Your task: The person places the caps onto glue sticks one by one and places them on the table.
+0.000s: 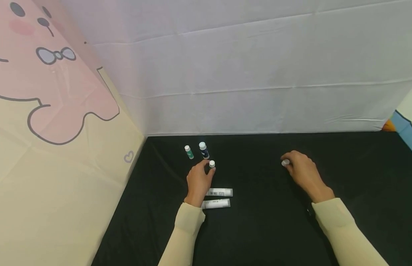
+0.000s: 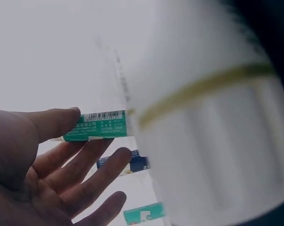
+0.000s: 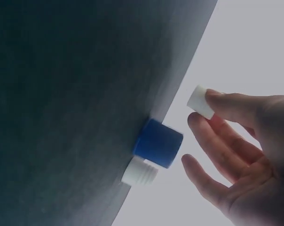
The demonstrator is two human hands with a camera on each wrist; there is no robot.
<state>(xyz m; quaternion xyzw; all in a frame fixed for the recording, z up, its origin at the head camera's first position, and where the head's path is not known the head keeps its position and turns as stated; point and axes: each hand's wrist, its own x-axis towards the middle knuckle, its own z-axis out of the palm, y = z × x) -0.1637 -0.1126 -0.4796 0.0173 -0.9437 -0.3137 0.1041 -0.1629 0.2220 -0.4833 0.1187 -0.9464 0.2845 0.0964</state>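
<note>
three small bottles: one standing green bottle [image 1: 190,153], one held green bottle [image 2: 102,126] and one dark blue bottle [image 1: 204,152]. two white tubes, a farther tube [image 1: 221,192] and a nearer tube [image 1: 217,203]. three short pieces (whether all are caps, i cannot tell): one held white piece [image 3: 200,101], one blue piece [image 3: 158,143] and one ridged white piece [image 3: 138,173].

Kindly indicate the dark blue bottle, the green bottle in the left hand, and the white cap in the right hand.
Dark blue bottle [image 1: 204,152], head view, its body.
Green bottle [image 2: 102,127], left wrist view, its label.
White cap [image 3: 200,101], right wrist view, its side.
</note>
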